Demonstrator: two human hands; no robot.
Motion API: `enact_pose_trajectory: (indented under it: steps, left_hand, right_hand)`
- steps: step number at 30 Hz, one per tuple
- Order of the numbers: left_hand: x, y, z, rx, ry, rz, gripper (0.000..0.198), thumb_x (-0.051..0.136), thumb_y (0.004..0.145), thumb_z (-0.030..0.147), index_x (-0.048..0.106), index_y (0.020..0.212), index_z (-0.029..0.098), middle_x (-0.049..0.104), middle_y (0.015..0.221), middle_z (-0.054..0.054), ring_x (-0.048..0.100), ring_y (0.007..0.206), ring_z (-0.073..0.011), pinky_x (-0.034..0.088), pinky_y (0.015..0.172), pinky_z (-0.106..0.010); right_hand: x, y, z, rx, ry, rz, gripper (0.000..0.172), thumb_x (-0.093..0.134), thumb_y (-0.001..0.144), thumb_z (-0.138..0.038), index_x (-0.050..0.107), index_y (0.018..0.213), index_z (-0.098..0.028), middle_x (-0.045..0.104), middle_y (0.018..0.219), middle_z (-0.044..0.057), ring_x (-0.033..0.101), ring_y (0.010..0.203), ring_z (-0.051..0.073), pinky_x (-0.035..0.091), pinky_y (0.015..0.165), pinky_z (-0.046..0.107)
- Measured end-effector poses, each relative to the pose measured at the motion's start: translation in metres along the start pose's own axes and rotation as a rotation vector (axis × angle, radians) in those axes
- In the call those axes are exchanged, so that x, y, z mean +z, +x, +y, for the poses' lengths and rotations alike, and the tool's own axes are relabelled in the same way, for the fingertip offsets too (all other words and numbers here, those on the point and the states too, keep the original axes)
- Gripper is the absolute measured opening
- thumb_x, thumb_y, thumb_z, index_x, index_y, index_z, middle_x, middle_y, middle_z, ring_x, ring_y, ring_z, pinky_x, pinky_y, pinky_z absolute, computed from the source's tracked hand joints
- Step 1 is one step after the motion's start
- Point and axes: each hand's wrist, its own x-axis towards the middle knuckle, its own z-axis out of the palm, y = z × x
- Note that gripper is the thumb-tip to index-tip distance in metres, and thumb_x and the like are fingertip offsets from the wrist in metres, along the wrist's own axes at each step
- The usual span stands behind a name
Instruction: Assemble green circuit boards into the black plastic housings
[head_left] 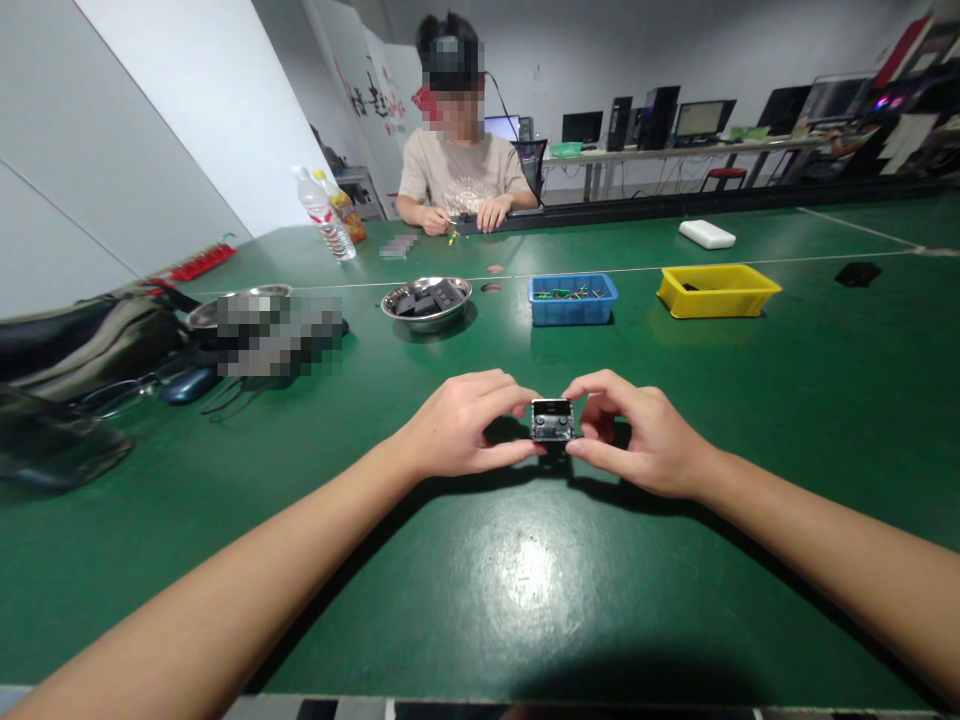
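Note:
Between my two hands is a small black box-shaped plastic part (553,421) with two round features on the side facing me. My left hand (474,422) pinches its left edge, thumb below and index finger above. On the right edge, my right hand (637,430) grips it the same way, with the other fingers curled. The part is held just over the green table (450,570), its shadow beneath. Its exact kind I cannot make out.
Beyond my hands stand a steel bowl (427,305) of black parts, a blue bin (573,301) of small metal pieces and a yellow bin (718,292). Bottles (326,215), a bag (82,335) and a mouse (190,385) lie leftward. A co-worker (465,165) sits opposite.

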Motion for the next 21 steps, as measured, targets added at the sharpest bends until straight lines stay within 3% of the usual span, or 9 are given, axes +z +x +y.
enact_pose_trajectory:
  steps: [21]
  left_hand:
    - [-0.0001,-0.0002,0.0008,-0.022,0.007,-0.007,0.031,0.064,0.094,0.04,0.065,0.11,0.014,0.069,0.081,-0.005,0.064,0.073,-0.0154,0.05,0.066,-0.026]
  right_hand:
    - [0.0003,-0.0014,-0.0005,0.007,-0.01,0.007,0.035,0.069,0.088,-0.033,0.05,0.116,-0.022,0.058,0.066,-0.007,0.053,0.055,0.01,0.044,0.057,0.021]
